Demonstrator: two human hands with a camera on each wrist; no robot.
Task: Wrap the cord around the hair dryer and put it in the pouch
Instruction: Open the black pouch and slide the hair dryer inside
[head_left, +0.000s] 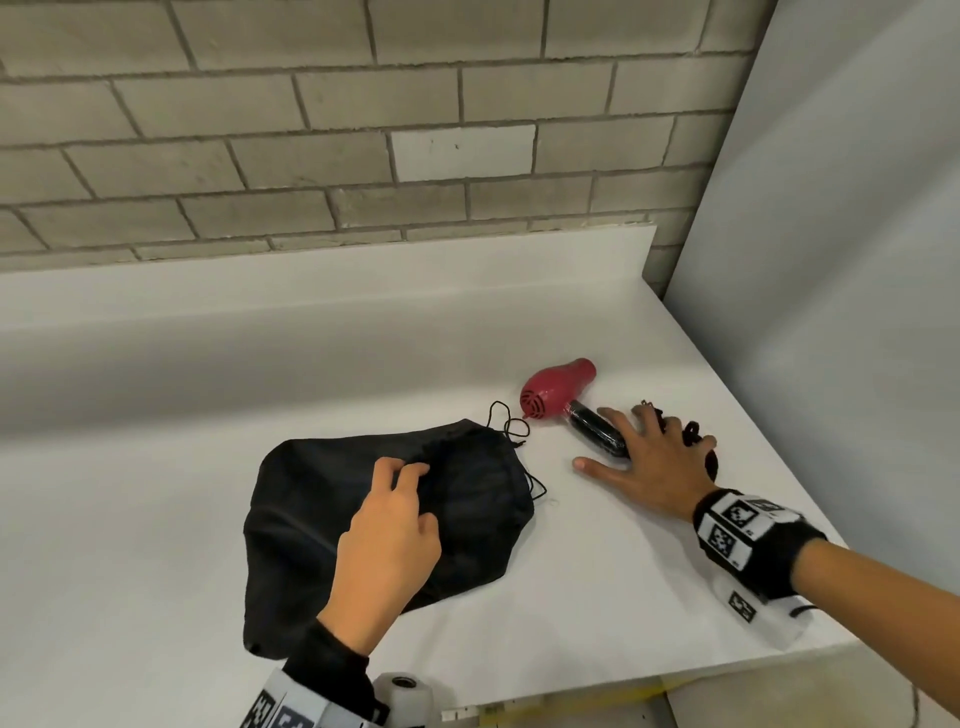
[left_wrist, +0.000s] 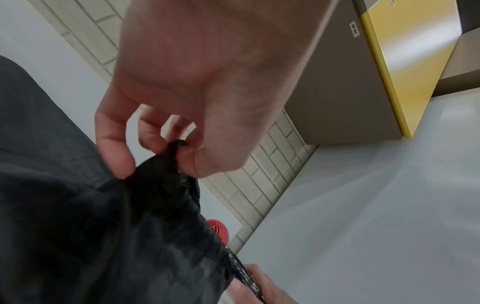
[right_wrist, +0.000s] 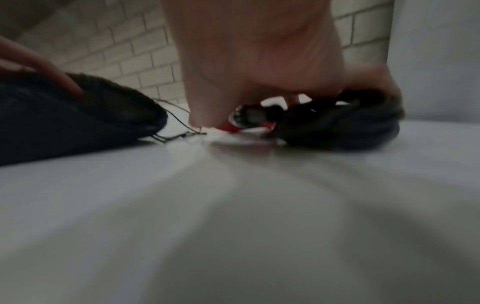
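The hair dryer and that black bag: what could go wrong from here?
The cord lies bunched loose under the right hand, not wrapped around the hair dryer, so it may tangle or snag. The left hand pinches only a bit of the bag, whose mouth looks gathered, so getting the dryer in may be awkward.

A black pouch (head_left: 322, 499) is lying on the white counter (head_left: 156, 467), thin black drawstrings (head_left: 506, 421) trailing. The hair dryer (head_left: 558, 387) is showing a red body, a glossy black handle (head_left: 597, 431) and black cord (head_left: 693, 434). Black-and-white checker-patterned wristbands (head_left: 743, 525) are showing; grey brick wall (head_left: 311, 130) behind.
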